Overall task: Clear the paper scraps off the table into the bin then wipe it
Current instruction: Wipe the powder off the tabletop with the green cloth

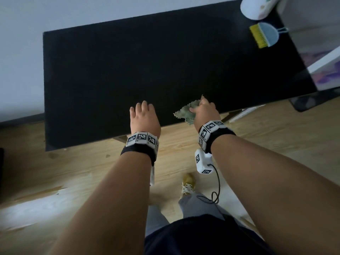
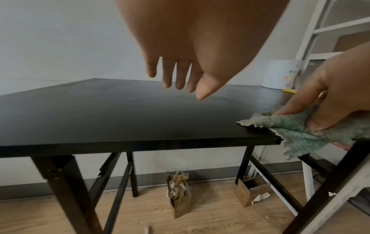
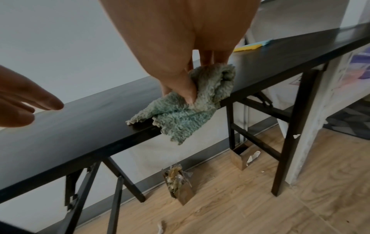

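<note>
right hand (image 1: 205, 111) bunches green terry cloth (image 3: 186, 109) lower centre, at table (image 1: 128, 70) edge | left hand (image 1: 144, 118) relaxed, empty | cloth soft, light, floppy; grip gathered middle

A yellow-bristled brush (image 1: 258, 38) lies on a blue dustpan (image 1: 269, 33) beside a white decorated canister (image 1: 256, 7), with a white shelving frame (image 2: 312, 31) standing above the wooden floor (image 1: 257, 137)
</note>
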